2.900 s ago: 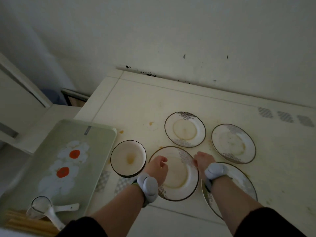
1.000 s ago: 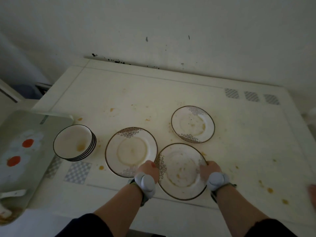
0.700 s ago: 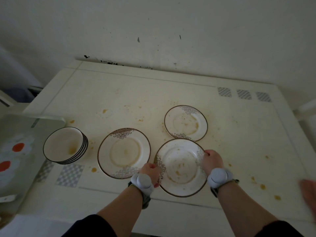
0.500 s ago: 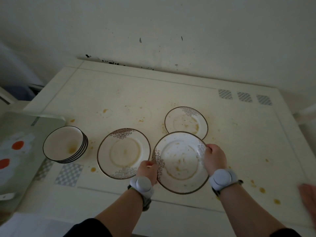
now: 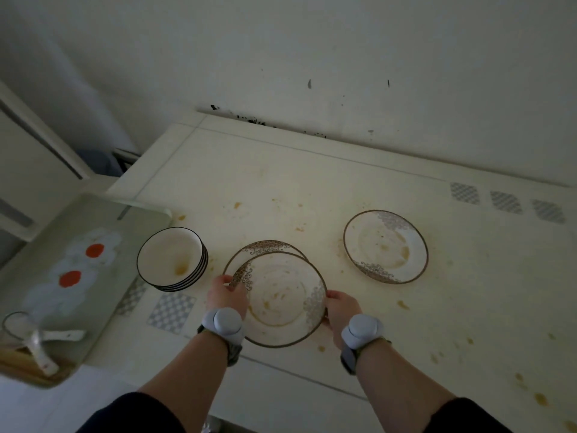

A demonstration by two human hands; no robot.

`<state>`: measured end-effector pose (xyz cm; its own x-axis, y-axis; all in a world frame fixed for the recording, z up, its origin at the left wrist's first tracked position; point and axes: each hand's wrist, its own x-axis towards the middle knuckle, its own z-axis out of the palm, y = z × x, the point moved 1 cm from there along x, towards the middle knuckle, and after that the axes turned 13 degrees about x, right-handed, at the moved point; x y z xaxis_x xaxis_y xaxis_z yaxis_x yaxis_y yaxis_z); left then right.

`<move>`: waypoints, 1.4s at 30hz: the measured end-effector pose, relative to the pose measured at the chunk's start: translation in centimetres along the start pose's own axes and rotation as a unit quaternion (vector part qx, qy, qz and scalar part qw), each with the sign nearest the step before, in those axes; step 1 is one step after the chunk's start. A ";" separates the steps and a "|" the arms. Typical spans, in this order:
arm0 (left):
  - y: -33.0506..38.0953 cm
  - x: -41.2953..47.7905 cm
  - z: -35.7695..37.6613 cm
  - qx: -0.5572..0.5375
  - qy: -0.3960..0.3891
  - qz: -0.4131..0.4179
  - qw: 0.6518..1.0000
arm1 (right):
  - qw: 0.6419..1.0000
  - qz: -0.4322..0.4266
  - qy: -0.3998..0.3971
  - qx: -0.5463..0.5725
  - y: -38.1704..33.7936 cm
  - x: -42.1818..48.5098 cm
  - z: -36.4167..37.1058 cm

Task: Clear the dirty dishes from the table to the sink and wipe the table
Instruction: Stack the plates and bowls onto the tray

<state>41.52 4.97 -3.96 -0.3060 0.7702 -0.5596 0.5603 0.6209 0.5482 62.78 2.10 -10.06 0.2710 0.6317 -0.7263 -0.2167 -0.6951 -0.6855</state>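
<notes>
Over the lower plate (image 5: 265, 246) I now hold the lifted plate (image 5: 281, 298), which a moment ago lay beside it on the counter (image 5: 312, 182). My left grip (image 5: 226, 296) and right grip (image 5: 342, 310) each pinch its rim on opposite sides. I judge stacking is under way, with the far plate (image 5: 385, 246) and the bowls (image 5: 171, 257) left to gather

No readable text, label, brand, number or sign shows on anything in view.
</notes>
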 end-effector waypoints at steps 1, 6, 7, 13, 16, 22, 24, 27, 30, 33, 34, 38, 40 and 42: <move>0.0 0.1 -0.3 0.012 -0.005 0.011 1.000 | 1.000 0.008 -0.013 0.023 -0.1 -0.1 0.2; 0.0 -0.2 0.2 0.104 0.006 0.042 0.994 | 0.997 -0.021 0.017 0.074 -1.1 0.1 -1.3; 0.2 -0.2 0.6 0.105 0.017 0.056 0.993 | 0.993 -0.028 0.044 0.103 -1.3 0.6 -2.2; 1.3 -0.5 3.6 0.104 -0.004 0.141 0.985 | 0.924 0.019 0.123 0.361 -2.2 3.9 -7.4; 1.2 -0.6 4.7 0.140 -0.019 0.168 0.976 | 0.902 0.020 0.127 0.412 -2.8 5.2 -8.0; 1.1 -0.8 5.9 0.160 -0.052 0.179 0.969 | 0.891 -0.012 0.122 0.438 -3.4 5.6 -7.8; 1.1 -0.4 5.7 0.154 -0.052 0.170 0.972 | 0.895 -0.019 0.100 0.434 -3.7 4.6 -7.3; 1.2 0.1 5.4 0.134 -0.047 0.149 0.979 | 0.902 -0.024 0.061 0.428 -3.3 1.9 -6.3; 1.0 0.5 4.9 0.104 -0.031 0.130 0.986 | 0.939 -0.007 0.005 0.344 -2.1 -0.9 -4.9; 0.2 1.0 4.2 0.052 -0.002 0.093 0.994 | 0.971 -0.002 -0.037 0.236 -0.8 -2.8 -3.4; 0.1 1.2 4.0 0.036 0.007 0.075 0.997 | 0.977 -0.003 -0.050 0.208 -0.5 -3.2 -3.0; -0.5 1.2 2.6 0.032 0.044 0.029 0.998 | 0.990 0.006 -0.097 0.106 -0.1 -4.2 -1.7; -0.9 1.0 2.0 0.057 0.052 0.012 0.997 | 0.993 0.014 -0.111 0.048 -0.1 -4.3 -1.4; -1.1 0.8 1.9 0.073 0.053 0.005 0.996 | 0.994 0.015 -0.109 -0.016 -0.2 -4.2 -1.6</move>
<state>42.08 4.66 -6.19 -0.3751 0.7927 -0.4806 0.6676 0.5906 0.4533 63.16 -0.97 -6.80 0.0534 0.6673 -0.7429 -0.1902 -0.7235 -0.6636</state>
